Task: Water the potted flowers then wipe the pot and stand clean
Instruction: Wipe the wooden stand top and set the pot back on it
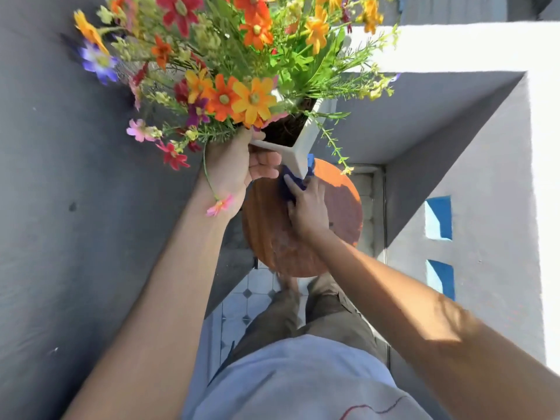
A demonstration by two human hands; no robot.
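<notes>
A white square pot (pixel 306 144) full of orange, red, pink and purple flowers (pixel 236 71) is lifted clear of the round wooden stand (pixel 339 213) and tilted. My left hand (pixel 239 168) grips the pot's near rim and side. My right hand (pixel 306 207) presses a dark blue cloth (pixel 288 189) against the pot's lower corner, just above the stand top. Most of the cloth is hidden by my fingers and the pot. Dark soil shows inside the rim.
A dark grey wall (pixel 75 207) runs close on the left. A white wall (pixel 491 177) with blue openings stands on the right. White tiled floor (pixel 242 304) with dark diamonds lies below the stand, beside my legs.
</notes>
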